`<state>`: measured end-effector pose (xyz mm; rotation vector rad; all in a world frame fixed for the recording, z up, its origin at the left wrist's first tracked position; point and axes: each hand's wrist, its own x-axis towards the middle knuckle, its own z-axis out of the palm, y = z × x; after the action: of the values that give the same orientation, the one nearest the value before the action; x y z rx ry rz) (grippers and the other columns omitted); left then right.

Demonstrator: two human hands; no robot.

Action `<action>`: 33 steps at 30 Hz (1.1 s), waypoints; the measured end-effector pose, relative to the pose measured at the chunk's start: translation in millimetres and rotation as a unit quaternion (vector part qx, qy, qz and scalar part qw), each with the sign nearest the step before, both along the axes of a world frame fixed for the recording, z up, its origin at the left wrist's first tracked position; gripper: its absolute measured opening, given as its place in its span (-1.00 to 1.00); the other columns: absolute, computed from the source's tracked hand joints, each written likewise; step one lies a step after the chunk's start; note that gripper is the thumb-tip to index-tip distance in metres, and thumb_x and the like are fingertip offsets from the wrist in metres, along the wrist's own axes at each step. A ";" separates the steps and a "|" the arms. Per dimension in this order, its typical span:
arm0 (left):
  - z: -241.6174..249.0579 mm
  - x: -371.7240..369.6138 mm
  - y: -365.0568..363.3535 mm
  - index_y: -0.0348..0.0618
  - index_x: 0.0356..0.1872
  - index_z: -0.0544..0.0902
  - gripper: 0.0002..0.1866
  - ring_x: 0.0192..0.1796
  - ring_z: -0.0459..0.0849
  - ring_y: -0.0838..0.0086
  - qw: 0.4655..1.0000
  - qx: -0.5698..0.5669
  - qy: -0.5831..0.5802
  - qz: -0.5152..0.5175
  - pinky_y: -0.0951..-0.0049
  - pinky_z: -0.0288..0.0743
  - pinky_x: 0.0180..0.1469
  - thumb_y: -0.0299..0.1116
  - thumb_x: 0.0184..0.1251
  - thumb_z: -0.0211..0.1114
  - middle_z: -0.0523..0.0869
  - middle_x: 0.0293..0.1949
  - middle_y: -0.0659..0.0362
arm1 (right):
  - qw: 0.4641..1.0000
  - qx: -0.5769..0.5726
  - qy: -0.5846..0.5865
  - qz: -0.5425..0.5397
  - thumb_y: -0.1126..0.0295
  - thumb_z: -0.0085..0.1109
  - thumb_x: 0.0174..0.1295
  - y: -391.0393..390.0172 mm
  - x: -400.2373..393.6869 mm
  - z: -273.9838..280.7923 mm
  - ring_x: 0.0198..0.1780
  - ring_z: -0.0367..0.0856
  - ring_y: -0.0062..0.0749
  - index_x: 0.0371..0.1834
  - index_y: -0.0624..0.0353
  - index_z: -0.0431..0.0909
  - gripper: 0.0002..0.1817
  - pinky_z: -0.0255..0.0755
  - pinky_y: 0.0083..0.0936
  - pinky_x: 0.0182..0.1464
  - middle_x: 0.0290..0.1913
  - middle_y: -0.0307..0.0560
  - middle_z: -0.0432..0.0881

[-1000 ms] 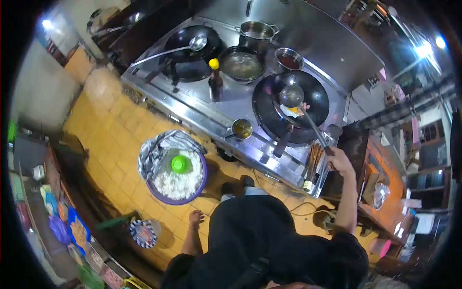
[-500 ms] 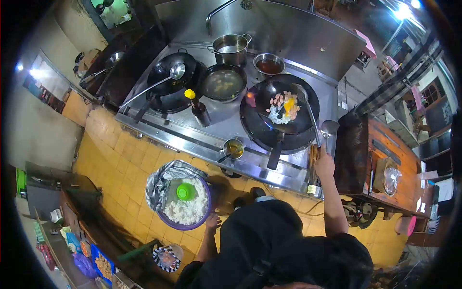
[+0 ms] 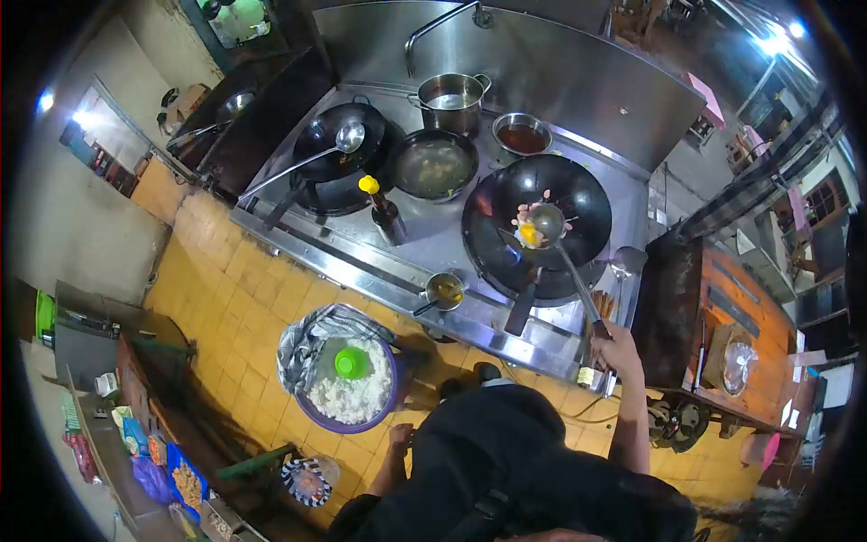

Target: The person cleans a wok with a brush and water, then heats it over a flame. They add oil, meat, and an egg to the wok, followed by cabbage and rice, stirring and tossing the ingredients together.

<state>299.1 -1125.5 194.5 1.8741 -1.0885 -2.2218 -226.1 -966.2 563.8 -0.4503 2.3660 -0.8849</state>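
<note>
The right hand [image 3: 616, 350] grips the dark end of a ladle [image 3: 547, 221], its fingers closed around the handle. The ladle reaches over the near rim of the large black wok [image 3: 585, 190] at the right end of the steel stove [image 3: 420, 244], and its round bowl is down at the food [image 3: 528, 235] inside, next to an orange-yellow yolk, some white and small pink pieces. The wok's own handle [image 3: 522, 312] points toward the person. The left hand [image 3: 401, 440] is low beside the body, near a purple tub [image 3: 348, 428]; it is too small and blurred to tell whether its fingers are open or closed. The tub holds white rice [image 3: 339, 399], with a green cup [image 3: 351, 363] on the rice and a striped cloth [image 3: 296, 354] over one side. Just right of the wok lies a spatula [image 3: 628, 262]. Behind the wok is a metal bowl [image 3: 522, 137] of reddish-brown liquid, and to its left are a pan [image 3: 435, 165] of cloudy liquid and a two-handled pot [image 3: 452, 107]. A yellow-capped dark bottle [image 3: 388, 223] stands left of the wok, and a small pot [image 3: 445, 291] with yellowish contents sits at the stove's front. Farther left, a second ladle [image 3: 349, 137] rests across another wok [image 3: 316, 131].
</note>
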 end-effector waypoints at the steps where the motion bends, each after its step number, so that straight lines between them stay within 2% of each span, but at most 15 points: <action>1: 1.3 -3.3 -5.9 -0.11 -0.40 0.59 -0.83 -0.51 0.54 0.48 1.000 0.000 0.001 0.001 0.44 0.40 -0.55 -0.25 0.21 0.14 0.64 -0.44 0.14 | 0.993 -0.021 -0.116 -0.025 0.44 0.24 -0.02 -2.8 -10.0 -0.4 -0.34 0.57 0.23 0.13 0.38 0.39 -0.43 0.43 -0.16 -0.29 -0.42 0.32 0.59; 3: 5.2 -9.8 -25.4 -0.09 -0.45 0.58 -0.86 -0.54 0.53 0.49 0.804 -0.371 -0.032 -0.463 0.47 0.37 -0.58 -0.29 0.21 0.14 0.62 -0.46 0.19 | 0.997 -0.013 -0.071 0.009 0.48 0.16 0.00 -13.6 -13.4 -37.5 -0.28 0.58 0.26 0.17 0.38 0.35 -0.42 0.45 -0.12 -0.22 -0.37 0.35 0.60; 4: 18.0 -14.4 -29.2 -0.09 -0.45 0.58 -0.86 -0.54 0.53 0.49 0.805 -0.371 -0.035 -0.461 0.47 0.37 -0.58 -0.29 0.21 0.14 0.62 -0.46 0.19 | 0.982 0.022 0.186 0.032 0.48 0.13 0.03 -16.7 -9.2 -71.0 -0.42 0.59 0.13 0.17 0.38 0.36 -0.45 0.47 -0.16 -0.31 -0.44 0.29 0.58; 5: 37.6 -21.6 -32.4 -0.09 -0.41 0.57 -0.88 -0.53 0.54 0.48 0.926 -0.257 0.003 -0.277 0.47 0.38 -0.57 -0.31 0.21 0.15 0.60 -0.47 0.20 | 0.899 0.051 0.432 0.051 0.49 0.09 0.05 -20.0 -5.6 -89.0 -0.56 0.61 -0.01 0.16 0.37 0.37 -0.48 0.49 -0.21 -0.40 -0.51 0.24 0.57; 7: 70.4 -45.0 -34.4 -0.09 -0.33 0.56 -0.90 -0.52 0.56 0.44 0.987 0.010 0.090 0.136 0.46 0.40 -0.56 -0.33 0.22 0.17 0.58 -0.49 0.22 | 0.913 0.077 0.398 0.036 0.49 0.09 0.04 -26.2 -2.3 -40.9 -0.48 0.62 0.08 0.15 0.25 0.41 -0.49 0.50 -0.16 -0.33 -0.49 0.29 0.58; 13: 60.6 -57.7 -35.4 -0.04 -0.03 0.47 -0.75 -0.37 0.62 0.37 0.993 -0.013 0.087 0.076 0.41 0.46 -0.48 -0.27 0.31 0.11 0.62 -0.26 0.18 | 0.993 0.093 -0.033 0.071 0.43 0.08 0.02 -32.0 -44.9 9.0 -0.10 0.56 0.21 0.21 0.21 0.35 -0.43 0.43 -0.07 -0.02 -0.15 0.37 0.58; 14: 67.8 -57.5 -27.7 -0.05 -0.03 0.46 -0.75 -0.36 0.62 0.36 0.993 -0.023 0.096 0.070 0.38 0.47 -0.45 -0.27 0.30 0.12 0.62 -0.25 0.17 | 0.945 0.027 0.307 0.110 0.38 0.08 0.09 -17.8 -59.8 -77.2 -0.29 0.60 0.19 0.04 0.21 0.49 -0.60 0.47 -0.21 -0.25 -0.30 0.32 0.62; 17: -10.6 -33.3 -24.7 -0.11 -0.05 0.47 -0.73 -0.35 0.62 0.32 0.884 -0.371 0.234 -0.159 0.33 0.47 -0.40 -0.25 0.28 0.15 0.62 -0.22 0.13 | 0.938 0.131 0.320 0.037 0.37 0.08 0.08 -32.4 -15.9 -22.9 -0.12 0.56 0.23 0.04 0.22 0.50 -0.59 0.45 -0.18 -0.11 -0.21 0.36 0.60; 19: 25.5 -48.0 -16.6 -0.13 -0.13 0.51 -0.73 -0.36 0.62 0.35 0.997 0.025 -0.015 0.071 0.35 0.45 -0.44 -0.20 0.25 0.18 0.63 -0.23 0.17 | 0.973 0.170 0.102 0.117 0.31 0.08 0.12 -26.4 -18.1 50.9 0.00 0.52 0.23 0.24 0.22 0.31 -0.43 0.40 -0.09 0.06 -0.08 0.39 0.54; 20: 29.1 -48.5 -16.4 -0.13 -0.13 0.51 -0.73 -0.36 0.62 0.35 0.997 0.025 -0.017 0.067 0.35 0.45 -0.44 -0.20 0.25 0.18 0.63 -0.23 0.17 | 0.974 0.146 0.108 0.137 0.32 0.09 0.11 -21.8 -33.8 49.1 -0.06 0.55 0.20 0.25 0.16 0.31 -0.43 0.43 -0.08 0.00 -0.12 0.35 0.57; 23: 31.2 -40.1 -6.8 -0.23 -0.21 0.57 -0.74 -0.32 0.64 0.30 0.909 -0.203 -0.133 -0.339 0.31 0.51 -0.39 -0.25 0.20 0.22 0.63 -0.32 0.07 | 0.956 0.161 0.209 0.127 0.34 0.12 0.08 -21.1 -41.9 30.5 -0.18 0.60 0.14 0.24 0.07 0.35 -0.44 0.47 -0.08 -0.12 -0.22 0.28 0.60; 24: 25.9 -32.9 -5.0 -0.29 -0.22 0.57 -0.71 -0.32 0.64 0.26 0.681 -0.470 -0.095 -0.554 0.33 0.52 -0.38 -0.25 0.19 0.24 0.63 -0.39 0.04 | 0.925 0.192 0.310 0.105 0.36 0.14 0.06 -27.6 -46.6 25.2 -0.24 0.62 0.11 0.23 0.02 0.38 -0.44 0.49 -0.08 -0.19 -0.26 0.24 0.62; 25: 22.9 -32.0 1.9 -0.29 -0.22 0.57 -0.71 -0.32 0.64 0.26 0.682 -0.471 -0.096 -0.551 0.33 0.52 -0.38 -0.25 0.19 0.24 0.63 -0.39 0.04 | 0.925 0.191 0.312 0.107 0.36 0.14 0.06 -32.4 -50.9 21.6 -0.24 0.62 0.11 0.23 0.02 0.38 -0.44 0.49 -0.08 -0.19 -0.26 0.24 0.62; 28: 25.0 -34.3 2.2 -0.29 -0.12 0.55 -0.65 -0.24 0.65 0.23 0.960 -0.202 -0.016 -0.192 0.32 0.52 -0.35 -0.21 0.21 0.25 0.63 -0.29 0.03 | 0.925 0.085 0.366 0.049 0.44 0.16 0.02 -51.5 -69.5 11.4 -0.26 0.61 0.14 0.24 -0.05 0.37 -0.40 0.47 -0.04 -0.18 -0.30 0.23 0.62; 33: 65.2 -57.7 -3.0 -0.21 -0.02 0.48 -0.65 -0.23 0.66 0.29 0.993 -0.004 0.008 0.121 0.31 0.54 -0.35 -0.23 0.26 0.20 0.61 -0.23 0.08 | 0.939 -0.064 0.336 0.036 0.37 0.22 -0.01 -124.5 -114.3 -3.1 -0.20 0.60 0.15 0.13 0.09 0.44 -0.46 0.46 -0.03 -0.16 -0.28 0.25 0.61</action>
<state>241.3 -1128.6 259.7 1.8669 -0.8155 -2.0909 -340.4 -1090.7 560.7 -1.0206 2.8767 -0.9627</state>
